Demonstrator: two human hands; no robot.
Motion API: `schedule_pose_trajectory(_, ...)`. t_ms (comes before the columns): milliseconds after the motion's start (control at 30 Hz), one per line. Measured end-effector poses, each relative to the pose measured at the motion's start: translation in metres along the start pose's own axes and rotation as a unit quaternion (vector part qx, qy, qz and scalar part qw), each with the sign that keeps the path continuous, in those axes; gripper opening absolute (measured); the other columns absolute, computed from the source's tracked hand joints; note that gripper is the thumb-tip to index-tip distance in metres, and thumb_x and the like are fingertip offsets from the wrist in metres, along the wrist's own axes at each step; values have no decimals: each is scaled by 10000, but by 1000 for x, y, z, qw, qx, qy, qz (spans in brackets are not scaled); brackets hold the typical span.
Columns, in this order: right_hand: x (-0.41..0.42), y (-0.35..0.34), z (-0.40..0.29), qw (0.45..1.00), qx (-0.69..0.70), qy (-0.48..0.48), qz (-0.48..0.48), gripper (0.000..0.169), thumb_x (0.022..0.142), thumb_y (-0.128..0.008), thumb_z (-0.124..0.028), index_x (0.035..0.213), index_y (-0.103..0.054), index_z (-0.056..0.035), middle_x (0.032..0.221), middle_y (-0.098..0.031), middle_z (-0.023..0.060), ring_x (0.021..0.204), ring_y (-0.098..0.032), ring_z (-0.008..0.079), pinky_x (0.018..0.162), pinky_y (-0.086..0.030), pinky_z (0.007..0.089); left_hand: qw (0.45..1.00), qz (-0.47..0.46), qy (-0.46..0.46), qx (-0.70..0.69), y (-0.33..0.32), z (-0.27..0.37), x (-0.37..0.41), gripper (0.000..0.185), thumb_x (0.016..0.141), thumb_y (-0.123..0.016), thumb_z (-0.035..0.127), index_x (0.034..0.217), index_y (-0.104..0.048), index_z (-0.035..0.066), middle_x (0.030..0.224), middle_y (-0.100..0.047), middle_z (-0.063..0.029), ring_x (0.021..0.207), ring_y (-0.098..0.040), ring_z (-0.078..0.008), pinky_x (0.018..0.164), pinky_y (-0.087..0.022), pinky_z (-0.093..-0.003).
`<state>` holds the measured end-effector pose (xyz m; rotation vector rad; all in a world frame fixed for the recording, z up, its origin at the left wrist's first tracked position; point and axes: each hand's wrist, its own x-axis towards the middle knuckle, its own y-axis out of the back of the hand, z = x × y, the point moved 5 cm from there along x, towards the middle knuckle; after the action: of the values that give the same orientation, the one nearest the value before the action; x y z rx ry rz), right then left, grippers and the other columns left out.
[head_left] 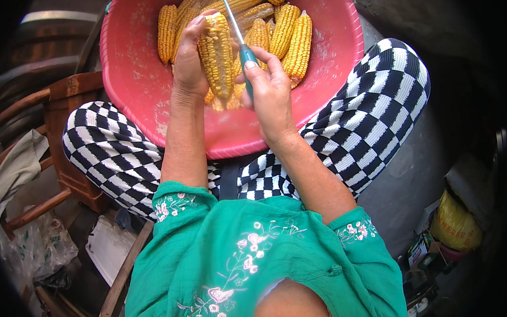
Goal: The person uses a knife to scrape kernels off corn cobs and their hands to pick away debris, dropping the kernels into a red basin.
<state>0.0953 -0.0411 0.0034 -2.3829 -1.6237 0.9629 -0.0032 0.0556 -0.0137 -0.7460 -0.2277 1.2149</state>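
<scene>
My left hand [192, 58] grips an ear of dried yellow corn [217, 58], held tilted with its narrow tip towards me. A strip along the ear's upper face lacks kernels and shows pale cob. In my right hand [271, 81] is a screwdriver-like tool [248, 60] with a teal handle and a thin metal shaft. The shaft points away from me, just right of the ear, and its tip lies near the top of the picture. Both hands are over a large pink plastic basin [132, 87]. Inside it lie several more corn ears [285, 31], some hidden behind my hands.
The basin rests between my bent legs in checkered trousers [368, 108]. A wooden chair [75, 152] with a pale cloth [20, 167] stands at left, near plastic bags [45, 247] and a white tray-like object [110, 248]. A yellow bag [456, 224] and a carton [424, 252] are at right.
</scene>
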Motion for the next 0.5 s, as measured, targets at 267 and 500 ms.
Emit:
schedule_pose_trajectory(267, -1, -1, 3, 1000, -8, -6, -10, 332, 913, -474, -133, 1222, -434, -20, 776, -544, 40, 475, -375, 34, 423, -295, 173, 978, 91, -38, 182, -5, 4, -6, 379, 747, -670, 215, 1030, -508, 23, 811, -566, -51, 671, -550, -113, 605, -475, -237)
schedule_pose_trajectory(500, -1, 0, 2, 1000, -8, 1, -4, 332, 917, -473, -136, 1229, -435, -29, 776, -541, 33, 486, -383, 34, 434, -309, 173, 994, 82, 7, 72, 0, -5, -3, 324, 825, -579, 245, 1052, -534, 17, 889, -602, -75, 768, -592, -167, 696, -497, -300)
